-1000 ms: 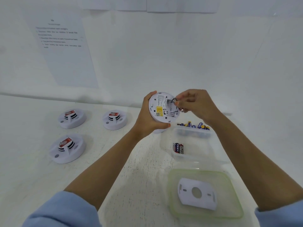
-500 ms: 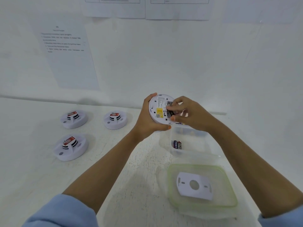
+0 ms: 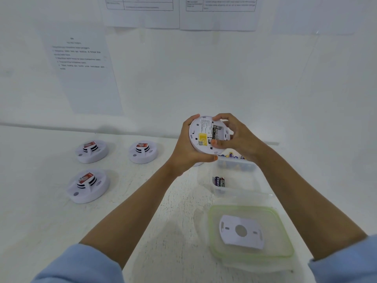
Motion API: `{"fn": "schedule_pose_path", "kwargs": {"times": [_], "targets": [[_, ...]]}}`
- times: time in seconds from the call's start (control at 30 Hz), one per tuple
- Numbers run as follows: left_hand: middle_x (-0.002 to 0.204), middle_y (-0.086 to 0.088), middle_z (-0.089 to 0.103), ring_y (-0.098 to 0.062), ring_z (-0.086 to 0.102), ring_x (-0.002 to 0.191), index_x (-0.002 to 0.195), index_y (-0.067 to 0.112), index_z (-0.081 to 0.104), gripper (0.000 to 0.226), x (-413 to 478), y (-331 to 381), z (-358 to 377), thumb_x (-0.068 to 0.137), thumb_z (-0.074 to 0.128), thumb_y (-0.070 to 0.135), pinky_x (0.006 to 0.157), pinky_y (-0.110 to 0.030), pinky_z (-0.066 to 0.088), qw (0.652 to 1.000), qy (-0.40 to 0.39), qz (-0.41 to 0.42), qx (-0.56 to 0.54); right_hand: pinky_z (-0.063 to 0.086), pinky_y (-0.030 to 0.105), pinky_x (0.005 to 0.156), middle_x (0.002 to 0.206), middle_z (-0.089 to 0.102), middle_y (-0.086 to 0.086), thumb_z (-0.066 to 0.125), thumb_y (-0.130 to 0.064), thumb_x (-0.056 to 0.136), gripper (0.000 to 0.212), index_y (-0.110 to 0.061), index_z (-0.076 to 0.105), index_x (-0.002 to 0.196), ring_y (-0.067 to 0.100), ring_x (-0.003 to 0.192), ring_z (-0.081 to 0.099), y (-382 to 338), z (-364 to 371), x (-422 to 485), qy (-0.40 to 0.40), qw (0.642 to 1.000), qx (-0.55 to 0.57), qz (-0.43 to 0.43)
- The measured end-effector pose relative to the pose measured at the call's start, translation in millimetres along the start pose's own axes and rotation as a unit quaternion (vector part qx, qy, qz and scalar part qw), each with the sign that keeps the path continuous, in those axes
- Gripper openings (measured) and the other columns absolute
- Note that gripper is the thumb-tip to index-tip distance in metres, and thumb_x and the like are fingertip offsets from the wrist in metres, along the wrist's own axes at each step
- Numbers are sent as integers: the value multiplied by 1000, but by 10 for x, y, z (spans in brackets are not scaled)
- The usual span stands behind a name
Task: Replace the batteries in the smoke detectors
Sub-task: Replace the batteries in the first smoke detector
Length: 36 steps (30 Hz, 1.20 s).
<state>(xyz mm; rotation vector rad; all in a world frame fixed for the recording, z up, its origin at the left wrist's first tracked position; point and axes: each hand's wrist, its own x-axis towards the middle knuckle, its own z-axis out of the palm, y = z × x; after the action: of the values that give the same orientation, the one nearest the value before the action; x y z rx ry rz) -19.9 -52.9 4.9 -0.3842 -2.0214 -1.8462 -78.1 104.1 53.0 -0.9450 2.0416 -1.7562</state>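
My left hand grips a round white smoke detector from its left rim, its back turned toward me. A black battery stands in the open compartment beside a yellow label. My right hand curls round the detector's right side, with thumb and fingertips at the two ends of the battery. Behind my hands a clear tub holds several batteries, and two dark batteries lie in a nearer clear tub.
Three white smoke detectors with red labels lie on the white table: far left, middle, near left. A green-rimmed lid at the lower right carries a white mounting plate. Printed sheets hang on the wall behind.
My right hand brought a battery to the detector and pushed it into the compartment; it now lies seated there. The view tilted up slightly.
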Motion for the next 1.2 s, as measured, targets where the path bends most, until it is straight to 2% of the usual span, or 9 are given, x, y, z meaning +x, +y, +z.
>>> {"fn": "schedule_pose_path", "kwargs": {"times": [0.27,0.33,0.4,0.5,0.6,0.77,0.97,1.1,1.2], "targets": [[123,5,46,1,55,107,134,12,24,101,88,-89,-57,50,76,-8,82,-23,53,999,36,-7,5,55,33,80,112,59,3,66,-13,83,33,-31,53,107,18,99,60,113,36,153,33,999,20,2],[126,5,44,-3,51,113,135,15,25,102,116,-125,-92,50,78,-4,88,-27,52,999,40,-14,18,53,32,74,104,61,5,59,-19,89,21,-34,55,105,19,85,61,178,-50,236,92,995,40,26],[128,5,42,-10,47,119,134,19,25,102,137,-167,-134,50,79,0,91,-32,52,998,40,-22,32,48,23,60,94,60,4,53,-17,92,18,-22,59,109,16,66,54,314,-176,344,153,985,-28,77],[128,6,42,-3,48,116,134,20,24,102,165,-232,-178,50,79,2,89,-31,53,997,43,-35,47,40,16,46,83,61,5,55,-14,90,27,-7,61,116,13,58,48,603,-267,474,72,942,-258,201],[131,2,41,0,47,115,134,20,24,102,215,-292,-195,50,80,2,94,-26,50,996,50,-37,57,43,22,76,109,64,13,60,-23,88,35,-5,61,118,22,94,57,802,-240,576,-27,879,-405,249],[134,-4,40,-6,46,118,135,17,24,103,269,-375,-221,50,80,3,95,-26,49,996,50,-40,68,47,29,76,108,67,13,63,-25,84,30,-4,67,106,23,87,56,895,-237,730,-75,834,-484,254],[135,-7,38,-11,45,120,134,17,23,102,296,-441,-207,50,81,5,98,-27,47,996,44,-32,76,47,25,66,86,62,7,70,-11,73,12,-12,60,80,19,74,57,889,-209,754,-41,882,-434,181],[135,-6,39,-11,45,121,134,18,24,104,271,-448,-218,50,82,9,99,-31,47,996,41,-30,69,40,10,56,71,62,6,74,-5,73,26,-8,58,93,3,54,55,645,-273,632,144,947,-272,92],[130,3,40,-6,45,119,135,16,24,103,234,-432,-217,50,81,2,95,-24,48,997,43,-32,61,47,25,67,71,66,10,73,-7,76,25,-15,53,89,11,58,59,299,-309,504,247,960,-134,-13]]}}
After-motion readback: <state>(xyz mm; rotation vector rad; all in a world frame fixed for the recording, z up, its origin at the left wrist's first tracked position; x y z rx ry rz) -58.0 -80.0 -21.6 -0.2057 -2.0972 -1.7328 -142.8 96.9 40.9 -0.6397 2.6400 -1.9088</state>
